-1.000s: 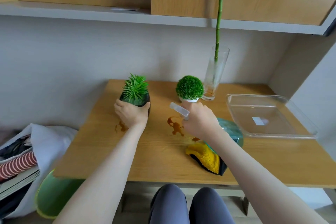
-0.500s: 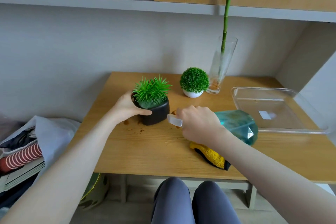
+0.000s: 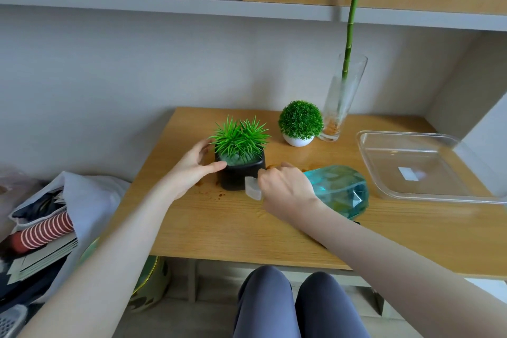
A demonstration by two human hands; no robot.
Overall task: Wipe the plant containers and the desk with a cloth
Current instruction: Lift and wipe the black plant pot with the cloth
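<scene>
I read the black pot point(image 3: 241, 175) with the spiky green plant as standing upright near the middle of the tabletop point(image 3: 219, 228), toward its left edge. My left hand point(image 3: 192, 170) is on its left side, thumb pressed to the front of the rim, the other fingers point(image 3: 201, 145) spread loose behind it; not a full clamp, more a steadying hold. My right hand point(image 3: 285, 189) is just right of the pot, fingers curled round the neck of the teal spray bottle point(image 3: 340, 192), its pale nozzle point(image 3: 253, 189) pointing left and almost touching the pot wall. The bottle's long axis runs left-right along the tabletop.

The cloth is hidden under my right forearm; I cannot place it now. Brown stains point(image 3: 211, 192) show by the pot's foot.

Against the frame half a second back: nozzle nearer the pot, left fingers opened somewhat, cloth gone from sight.
</scene>
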